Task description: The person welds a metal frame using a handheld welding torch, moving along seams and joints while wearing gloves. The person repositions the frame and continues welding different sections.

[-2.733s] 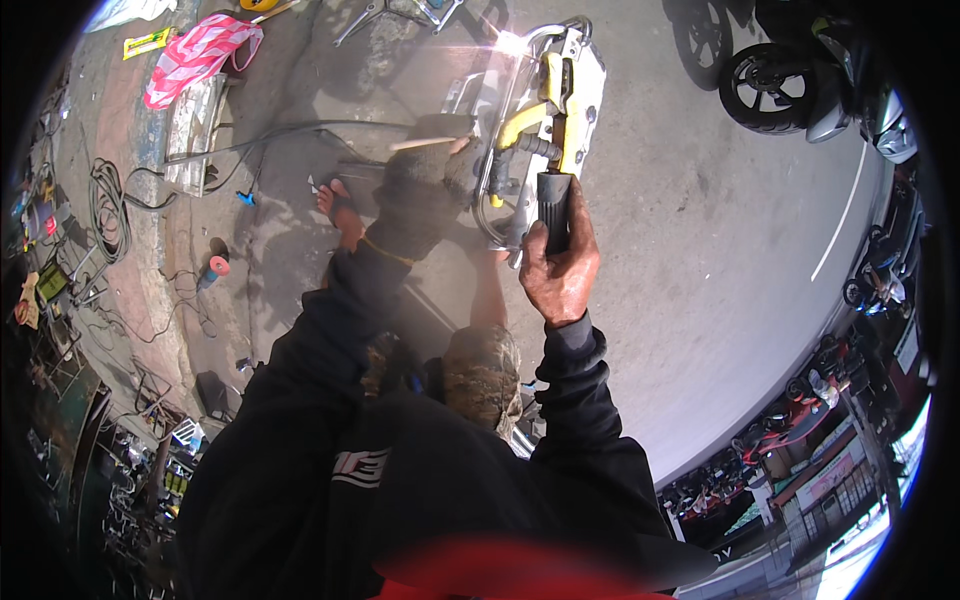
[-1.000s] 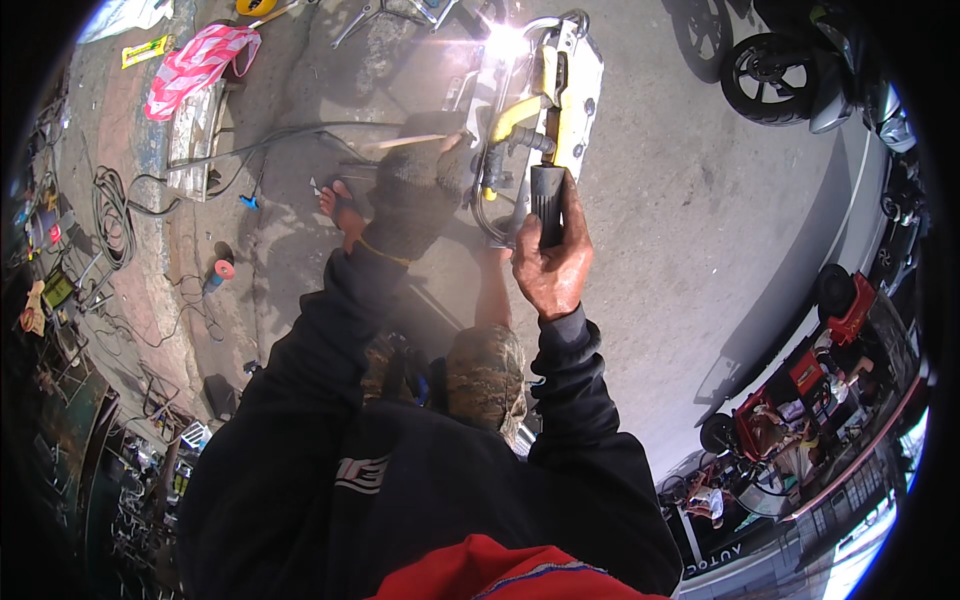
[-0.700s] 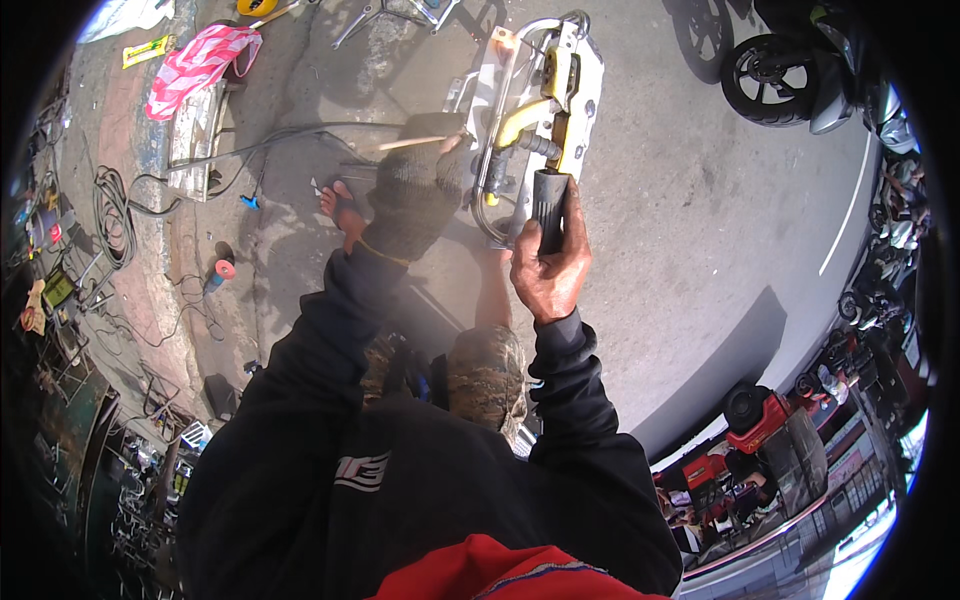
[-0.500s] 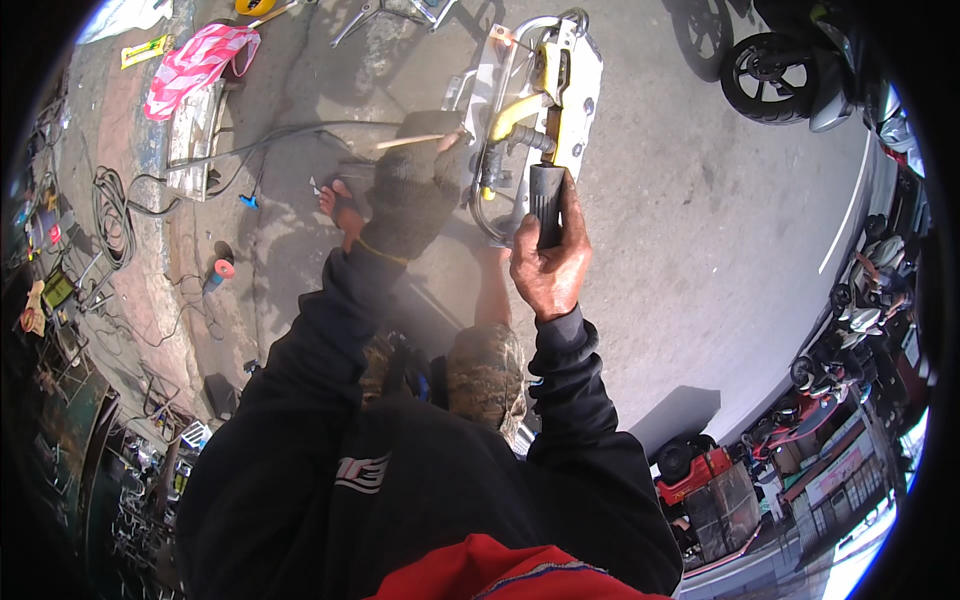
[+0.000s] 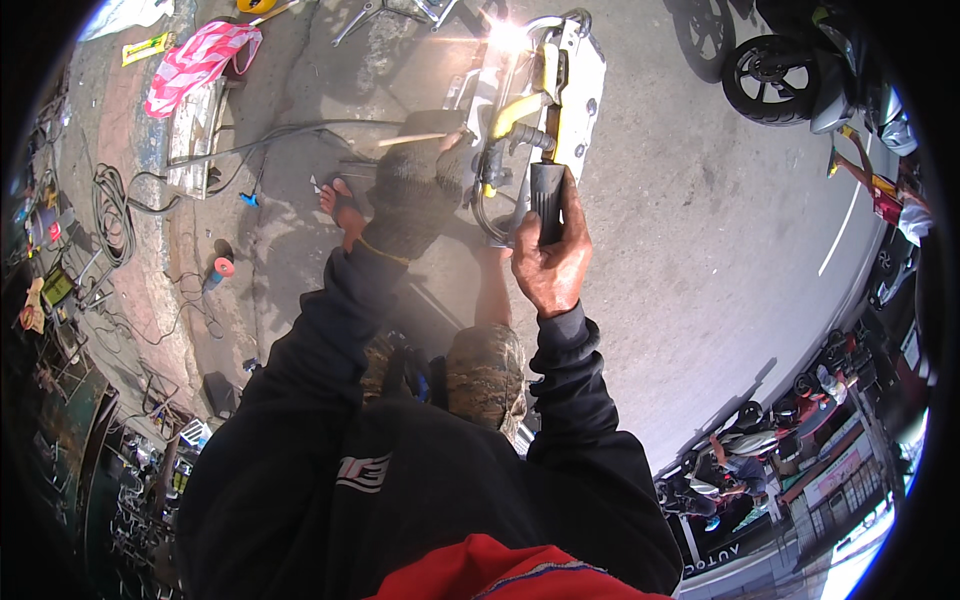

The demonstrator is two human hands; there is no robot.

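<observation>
My right hand [image 5: 548, 268] is bare and closed around the black handle [image 5: 546, 200] of a yellow welding holder [image 5: 520, 105]. The holder's tip reaches up to a white metal frame [image 5: 585, 85] lying on the pavement, where a bright arc [image 5: 508, 38] flares. My left hand [image 5: 420, 190] wears a grey knit glove and grips a thin rod [image 5: 405, 141] just left of the frame. Both hands sit side by side above my bent knees.
My sandalled foot [image 5: 340, 205] rests on the concrete. Black cables [image 5: 112, 205] and a pink striped bag [image 5: 195, 62] lie at the left. A parked motorcycle [image 5: 795, 70] stands at the upper right. People with motorbikes [image 5: 735, 470] are on the road at the lower right.
My hands stay almost still on the handle and rod while the arc keeps flaring. Vehicles on the road at the lower right have moved past.
</observation>
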